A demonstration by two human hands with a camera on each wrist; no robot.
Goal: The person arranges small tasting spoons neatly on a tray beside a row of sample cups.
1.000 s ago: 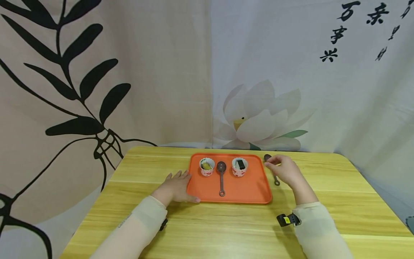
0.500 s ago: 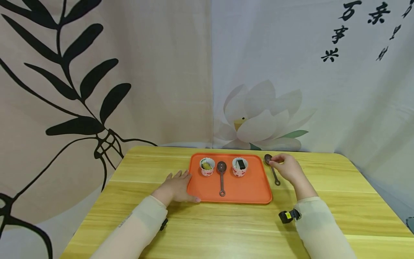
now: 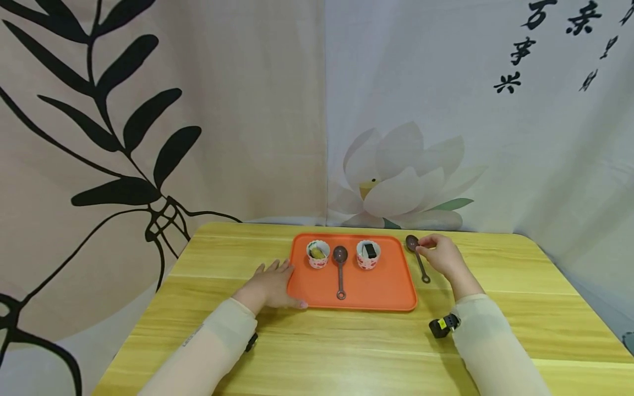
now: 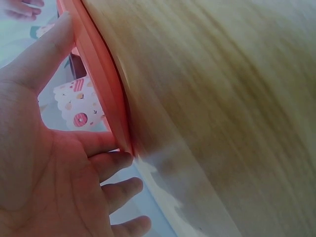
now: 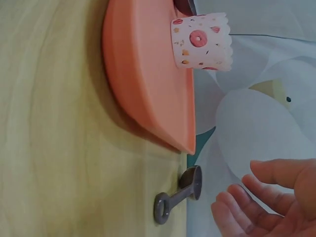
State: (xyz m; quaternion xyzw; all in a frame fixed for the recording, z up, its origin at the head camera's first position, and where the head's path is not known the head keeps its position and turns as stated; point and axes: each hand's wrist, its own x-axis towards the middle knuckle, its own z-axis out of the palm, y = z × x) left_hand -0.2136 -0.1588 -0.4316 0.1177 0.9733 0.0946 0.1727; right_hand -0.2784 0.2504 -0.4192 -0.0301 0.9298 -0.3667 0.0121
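Note:
An orange tray (image 3: 378, 291) lies on the table. My left hand (image 3: 269, 287) is spread at its left end, thumb at the front edge and fingers against the left side; the left wrist view shows the fingertips at the tray's rim. To the right of the tray, a brown spoon (image 3: 422, 268) with a ring-ended handle rests on the wood, bowl pointing away. Just right of that spoon hovers my right hand (image 3: 441, 258), and the right wrist view shows a gap between its loosely bent fingers (image 5: 237, 207) and the spoon (image 5: 177, 197).
On the tray a second brown spoon (image 3: 340, 272) lies between two patterned paper cups, the left cup (image 3: 318, 263) holding something yellowish and the right cup (image 3: 367, 264) a black block. Behind the wooden table (image 3: 346, 352) hangs a printed curtain (image 3: 267, 137).
My right hand has drawn back a little to the right; a second ago its fingers overlapped the spoon beside the tray, which now shows more fully. My left hand stays at the tray.

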